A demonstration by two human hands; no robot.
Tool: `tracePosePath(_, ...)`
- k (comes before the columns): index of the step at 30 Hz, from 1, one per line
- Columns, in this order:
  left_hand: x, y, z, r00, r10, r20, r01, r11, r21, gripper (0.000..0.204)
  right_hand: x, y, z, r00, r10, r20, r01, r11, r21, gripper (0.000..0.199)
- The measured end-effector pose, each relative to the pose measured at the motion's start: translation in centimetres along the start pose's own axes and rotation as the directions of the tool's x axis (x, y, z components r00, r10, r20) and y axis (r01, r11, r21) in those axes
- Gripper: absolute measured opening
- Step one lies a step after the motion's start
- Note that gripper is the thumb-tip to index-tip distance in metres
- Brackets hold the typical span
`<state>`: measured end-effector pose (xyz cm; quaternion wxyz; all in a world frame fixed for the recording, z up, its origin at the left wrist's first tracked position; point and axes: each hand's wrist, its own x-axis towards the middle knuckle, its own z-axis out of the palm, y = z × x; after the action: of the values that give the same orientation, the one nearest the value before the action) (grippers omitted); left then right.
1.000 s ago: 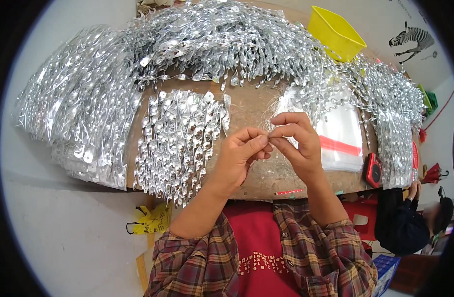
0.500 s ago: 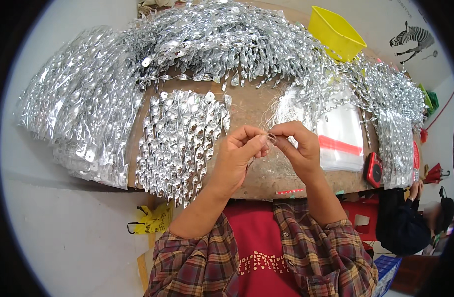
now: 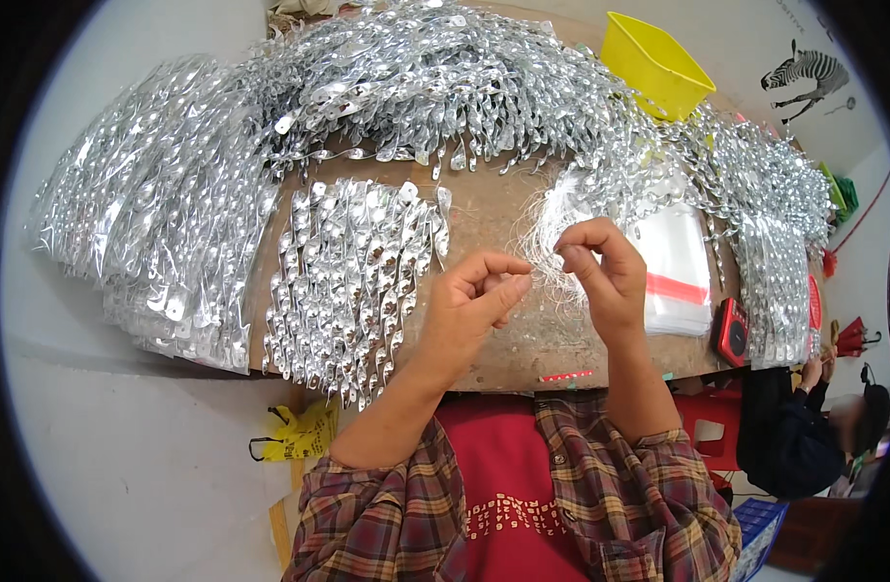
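Observation:
My left hand [image 3: 469,306] hovers over the brown table [image 3: 523,359] with thumb and forefinger pinched together on a thin white thread. My right hand [image 3: 600,276] is a little higher and to the right, its fingertips pinching the same fine thread close to a loose bundle of white threads [image 3: 542,228]. Left of my hands lies a flat row of silver twisted spiral ornaments [image 3: 353,272]. The thread between my fingers is barely visible.
Big heaps of silver spirals [image 3: 154,223] cover the table's left, far side and right edge. A yellow bin [image 3: 653,63] stands at the back right. Clear plastic bags with a red strip [image 3: 673,267] and a small red device [image 3: 731,330] lie at right. Another person [image 3: 804,436] sits lower right.
My hands were touching, fingertips together; they have drawn apart, the right hand rising and shifting right, the left staying low.

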<state>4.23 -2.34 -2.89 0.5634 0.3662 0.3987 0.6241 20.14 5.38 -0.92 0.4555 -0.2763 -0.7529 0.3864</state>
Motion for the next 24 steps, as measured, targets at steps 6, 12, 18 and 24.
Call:
tracePosePath(6, 0.1, 0.3, 0.0, 1.0, -0.023, 0.015, 0.022, 0.997, 0.068, 0.016, 0.7, -1.3, 0.5, 0.969, 0.202, 0.145, -0.248, 0.834, 0.492, 0.008)
tracePosePath(12, 0.2, 0.6, -0.6, 0.992, -0.127, 0.017, 0.128, 0.988, -0.089, 0.012, 0.8, 0.3, 2.0, 0.909, 0.31, 0.28, -0.414, 0.571, 0.709, 0.01)
tracePosePath(18, 0.8, 1.1, -1.6, 0.984, -0.145, 0.102, 0.169, 0.941, -0.292, 0.007, -1.0, 3.1, 3.3, 0.899, 0.299, 0.32, -0.41, 0.831, 0.376, 0.006)
tracePosePath(24, 0.2, -0.3, -1.5, 0.974, -0.193, 0.118, 0.213, 0.959, -0.186, 0.02, 1.3, 2.8, 0.7, 0.964, 0.262, 0.041, -0.251, 0.852, 0.459, 0.001)
